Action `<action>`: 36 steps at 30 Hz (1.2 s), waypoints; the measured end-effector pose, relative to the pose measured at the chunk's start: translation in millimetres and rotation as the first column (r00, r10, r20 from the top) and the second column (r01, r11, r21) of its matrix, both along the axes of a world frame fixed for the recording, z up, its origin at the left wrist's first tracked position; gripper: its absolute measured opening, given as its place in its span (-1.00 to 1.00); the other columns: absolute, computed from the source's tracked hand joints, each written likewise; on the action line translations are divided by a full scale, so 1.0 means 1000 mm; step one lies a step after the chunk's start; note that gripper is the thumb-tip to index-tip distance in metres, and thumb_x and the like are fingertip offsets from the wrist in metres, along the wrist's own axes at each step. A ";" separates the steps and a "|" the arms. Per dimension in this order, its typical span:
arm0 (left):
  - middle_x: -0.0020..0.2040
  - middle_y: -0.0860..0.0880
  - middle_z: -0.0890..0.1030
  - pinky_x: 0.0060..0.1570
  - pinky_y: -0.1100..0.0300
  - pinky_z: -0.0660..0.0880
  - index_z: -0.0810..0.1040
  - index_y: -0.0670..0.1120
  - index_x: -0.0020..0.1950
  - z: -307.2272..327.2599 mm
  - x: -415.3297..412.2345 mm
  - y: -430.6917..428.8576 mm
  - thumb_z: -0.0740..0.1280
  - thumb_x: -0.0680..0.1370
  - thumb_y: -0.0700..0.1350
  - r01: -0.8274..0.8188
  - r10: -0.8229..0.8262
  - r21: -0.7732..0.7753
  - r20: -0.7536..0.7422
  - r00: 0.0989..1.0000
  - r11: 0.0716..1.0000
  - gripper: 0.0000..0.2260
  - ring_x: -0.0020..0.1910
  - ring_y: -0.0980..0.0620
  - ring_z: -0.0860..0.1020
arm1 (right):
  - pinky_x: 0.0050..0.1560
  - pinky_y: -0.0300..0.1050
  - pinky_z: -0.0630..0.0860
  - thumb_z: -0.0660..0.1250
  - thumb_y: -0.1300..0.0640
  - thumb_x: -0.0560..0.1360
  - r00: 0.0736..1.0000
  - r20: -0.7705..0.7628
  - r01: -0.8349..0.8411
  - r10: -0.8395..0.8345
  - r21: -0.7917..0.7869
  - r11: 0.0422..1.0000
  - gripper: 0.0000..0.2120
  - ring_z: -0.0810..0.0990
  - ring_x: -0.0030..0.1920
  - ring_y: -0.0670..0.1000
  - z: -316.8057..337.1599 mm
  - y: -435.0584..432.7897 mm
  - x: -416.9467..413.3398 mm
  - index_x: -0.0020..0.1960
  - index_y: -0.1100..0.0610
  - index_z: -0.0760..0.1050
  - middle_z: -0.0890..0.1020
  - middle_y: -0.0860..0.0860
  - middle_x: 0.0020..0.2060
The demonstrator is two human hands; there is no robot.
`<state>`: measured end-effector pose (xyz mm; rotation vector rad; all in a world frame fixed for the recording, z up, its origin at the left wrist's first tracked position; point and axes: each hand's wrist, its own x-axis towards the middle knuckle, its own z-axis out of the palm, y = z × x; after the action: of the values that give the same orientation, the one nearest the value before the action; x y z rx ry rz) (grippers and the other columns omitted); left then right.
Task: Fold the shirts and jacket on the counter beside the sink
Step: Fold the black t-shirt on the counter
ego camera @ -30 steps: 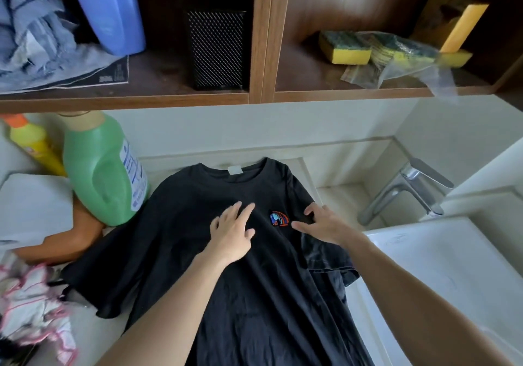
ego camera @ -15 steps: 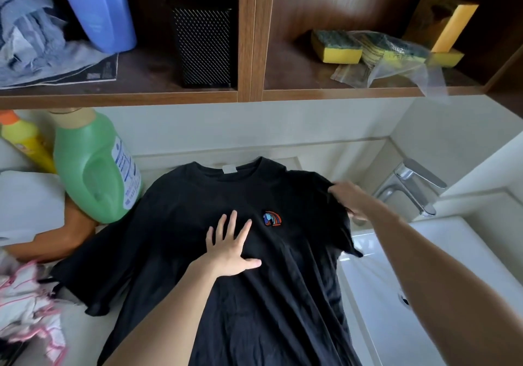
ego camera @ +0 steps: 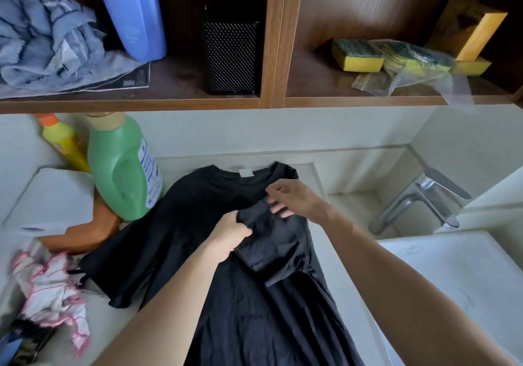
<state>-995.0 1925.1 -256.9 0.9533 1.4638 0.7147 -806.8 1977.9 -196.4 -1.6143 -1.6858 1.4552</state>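
Two hands work over a black shirt point(ego camera: 198, 224) that lies flat on the table point(ego camera: 348, 295), collar at the far end, just left of the sink point(ego camera: 452, 266). The shirt's right sleeve point(ego camera: 277, 241) is folded in across the chest — the left hand point(ego camera: 230, 234) pinches its left edge with curled fingers and thumb. The right hand point(ego camera: 297, 200) hovers at the sleeve's far edge, fingers loosely spread, gripping nothing; whether the fingertips touch the cloth is unclear. A green bottle point(ego camera: 121, 173) stands just beside the shirt's far-left shoulder — a crumpled white and pink cloth point(ego camera: 51, 289) lies at the near left
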 end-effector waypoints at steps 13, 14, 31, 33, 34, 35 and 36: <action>-0.05 -0.10 0.60 -0.14 0.12 0.47 0.58 -0.12 0.04 -0.035 -0.043 0.018 0.19 0.62 -0.23 -0.083 0.165 0.170 -0.556 0.815 0.982 -0.83 -0.06 -0.13 0.57 | 0.19 -0.08 0.46 0.38 -0.07 0.52 0.913 0.400 0.034 -0.083 0.129 0.991 -0.35 0.50 0.06 0.04 -0.076 -0.031 0.028 0.52 -0.05 0.18 0.41 0.09 0.20; -0.09 -0.10 0.59 -0.21 0.13 0.44 0.56 -0.12 0.00 -0.034 -0.044 0.017 0.19 0.62 -0.24 -0.084 0.176 0.185 -0.566 0.806 0.979 -0.84 -0.13 -0.11 0.55 | 0.17 -0.10 0.45 0.39 -0.06 0.51 0.921 0.378 0.046 -0.095 0.136 0.990 -0.34 0.49 0.05 0.03 -0.079 -0.031 0.027 0.52 -0.06 0.18 0.43 0.07 0.17; 0.25 0.01 0.47 0.18 0.03 0.43 0.48 0.07 0.32 -0.001 -0.038 -0.006 0.41 0.56 -0.02 0.192 0.009 0.193 -0.727 0.687 0.962 -0.66 0.21 -0.05 0.50 | 0.04 -0.09 0.51 0.38 0.04 0.52 0.934 0.299 0.166 -0.196 0.122 0.979 -0.42 0.53 0.08 0.09 -0.072 -0.040 0.037 0.47 0.00 0.24 0.44 0.10 0.22; -0.03 0.06 0.66 -0.08 0.18 0.55 0.60 0.07 0.09 0.007 -0.033 -0.024 0.38 0.58 -0.09 0.217 -0.083 0.192 -0.538 0.839 0.957 -0.88 -0.13 0.09 0.66 | -0.07 -0.06 0.62 0.37 0.05 0.52 0.940 0.275 0.188 -0.201 0.073 0.980 -0.51 0.63 -0.05 0.11 -0.063 -0.054 0.044 0.40 0.03 0.30 0.52 0.08 0.15; -0.15 0.05 0.69 -0.20 0.21 0.56 0.62 0.07 0.00 0.010 -0.028 -0.035 0.36 0.58 -0.10 0.260 -0.148 0.171 -0.488 0.860 0.950 -0.91 -0.28 0.12 0.65 | -0.11 -0.04 0.66 0.37 0.06 0.52 0.946 0.257 0.194 -0.197 0.040 0.980 -0.56 0.66 -0.09 0.11 -0.061 -0.063 0.048 0.35 0.05 0.34 0.57 0.08 0.09; -0.21 0.04 0.70 -0.28 0.24 0.53 0.64 0.07 -0.06 0.012 -0.024 -0.045 0.34 0.57 -0.10 0.303 -0.210 0.141 -0.455 0.865 0.942 -0.90 -0.35 0.12 0.63 | -0.14 -0.03 0.68 0.38 0.07 0.52 0.953 0.241 0.191 -0.186 0.005 0.982 -0.61 0.68 -0.10 0.10 -0.058 -0.072 0.051 0.30 0.07 0.38 0.61 0.08 0.01; -0.22 0.03 0.71 -0.35 0.26 0.50 0.65 0.05 -0.10 0.012 -0.018 -0.057 0.34 0.57 -0.09 0.330 -0.261 0.104 -0.417 0.871 0.938 -0.89 -0.37 0.11 0.63 | -0.16 -0.02 0.69 0.39 0.06 0.51 0.960 0.228 0.177 -0.165 -0.031 0.984 -0.66 0.69 -0.11 0.08 -0.056 -0.083 0.055 0.24 0.08 0.41 0.63 0.07 -0.04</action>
<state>-1013.2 1868.1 -244.6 1.4911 1.5695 0.4366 -752.1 1894.9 -252.7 -1.9643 -1.5875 1.2815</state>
